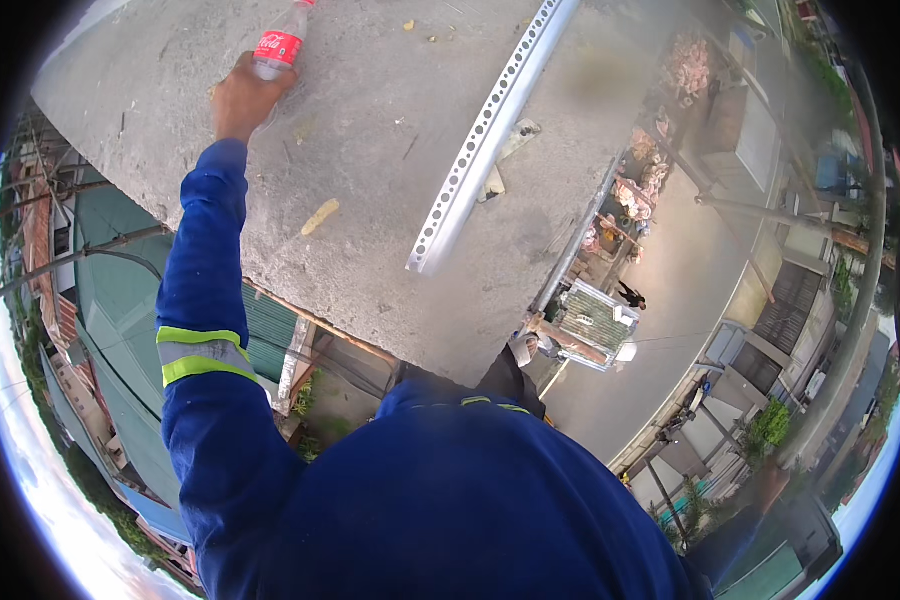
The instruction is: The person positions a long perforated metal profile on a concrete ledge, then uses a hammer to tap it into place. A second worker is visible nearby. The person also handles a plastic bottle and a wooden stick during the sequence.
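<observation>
Grey concrete (pixel 355 130) overlooks a street (pixel 685 255), left grip (pixel 245 97) wrapped round a bottle (pixel 279 45), right unseen.

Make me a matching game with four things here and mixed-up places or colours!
1. Clear plastic bottle with a red label
2. Long silvery metal strip with round holes
3. Striped band on the blue sleeve
4. Broad, rough concrete slab

A. Grey, underneath the strip
B. Yellow-green and grey
C. Held in the bare left hand
D. Lying aslant, right of the bottle

Pairs: 1-C, 2-D, 3-B, 4-A
</observation>
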### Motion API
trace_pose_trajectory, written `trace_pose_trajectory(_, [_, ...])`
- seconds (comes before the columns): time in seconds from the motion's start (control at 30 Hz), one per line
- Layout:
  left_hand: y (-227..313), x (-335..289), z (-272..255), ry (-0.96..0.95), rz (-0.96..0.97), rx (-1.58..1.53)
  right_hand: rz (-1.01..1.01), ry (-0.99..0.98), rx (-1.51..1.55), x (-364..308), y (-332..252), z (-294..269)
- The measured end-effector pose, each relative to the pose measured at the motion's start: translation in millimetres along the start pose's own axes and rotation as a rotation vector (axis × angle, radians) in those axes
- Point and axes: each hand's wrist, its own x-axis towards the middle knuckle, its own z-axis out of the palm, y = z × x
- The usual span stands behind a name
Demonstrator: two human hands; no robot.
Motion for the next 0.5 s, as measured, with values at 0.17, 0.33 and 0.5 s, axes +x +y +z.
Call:
trace_pose_trajectory(0.17, [16, 11, 13, -0.042, 0.032, -0.07, 0.013, 0.07, -0.056, -5, 8, -2])
trace_pose_trajectory(0.33, [27, 9, 8, -0.041, 0.007, -0.022, 0.051, 0.074, -0.059, 12, 31, -3])
trace_pose_trajectory(0.5, [34, 7, 3, -0.026, -0.007, -0.051, -0.031, 0.184, -0.218, 17, 49, -2])
